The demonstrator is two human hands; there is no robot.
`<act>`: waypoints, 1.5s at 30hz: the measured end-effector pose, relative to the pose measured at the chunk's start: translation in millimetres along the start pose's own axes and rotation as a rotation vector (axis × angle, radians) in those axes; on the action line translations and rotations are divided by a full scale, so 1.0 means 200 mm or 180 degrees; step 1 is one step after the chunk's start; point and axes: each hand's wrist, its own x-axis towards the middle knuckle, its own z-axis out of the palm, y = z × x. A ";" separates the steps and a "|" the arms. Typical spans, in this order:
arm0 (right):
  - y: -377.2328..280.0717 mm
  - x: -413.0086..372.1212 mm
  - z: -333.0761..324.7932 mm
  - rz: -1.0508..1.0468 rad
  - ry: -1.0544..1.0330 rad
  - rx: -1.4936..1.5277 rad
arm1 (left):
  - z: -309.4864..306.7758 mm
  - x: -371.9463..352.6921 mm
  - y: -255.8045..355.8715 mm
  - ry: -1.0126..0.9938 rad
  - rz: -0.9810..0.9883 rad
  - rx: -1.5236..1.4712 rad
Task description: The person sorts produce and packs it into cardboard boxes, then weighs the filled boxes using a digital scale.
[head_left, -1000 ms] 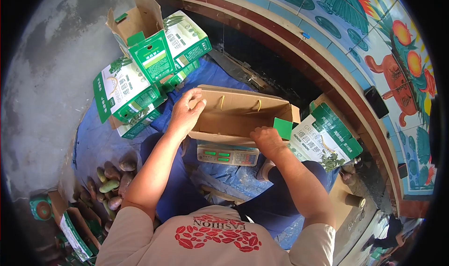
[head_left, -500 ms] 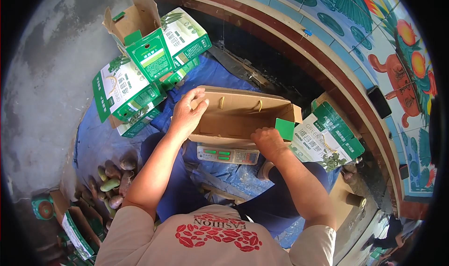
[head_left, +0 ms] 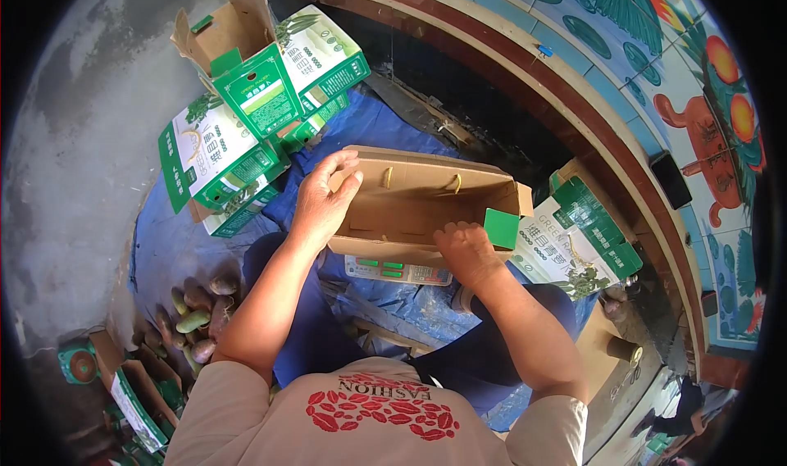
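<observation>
An open brown cardboard box (head_left: 426, 224), with yellow cord loops on its far inner wall and a green flap at its right end, sits in front of me. Its inside shows no contents. My left hand (head_left: 329, 194) is closed around the left end wall, thumb apart from the fingers. The curled fingers of my right hand (head_left: 464, 249) grip the near wall beside the green flap. Below the near side shows a digital scale (head_left: 400, 271) with green displays, partly covered by the box.
Printed green-and-white boxes (head_left: 221, 142) are stacked at the left, an open one on top. Another printed box (head_left: 574, 236) stands at the right. Long radishes (head_left: 197, 318) lie on the blue tarp (head_left: 156, 253). A phone (head_left: 670, 179) rests by the painted tile wall.
The box has shifted slightly toward me and now hides more of the scale's displays. Both hands keep their hold; my right hand has slid a little left along the near wall.
</observation>
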 end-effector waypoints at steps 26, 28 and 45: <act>-0.03 0.04 -0.05 -0.0108 -0.0026 0.0075 | -0.52 -0.17 -0.04 0.1264 0.0121 -0.0047; -0.04 0.04 -0.06 -0.0166 0.0116 0.0019 | -0.58 -0.22 -0.13 0.1341 0.0005 0.0046; 0.00 -0.08 0.05 0.0152 0.0042 0.0690 | -1.03 -0.99 -1.47 0.0597 -0.2287 0.1620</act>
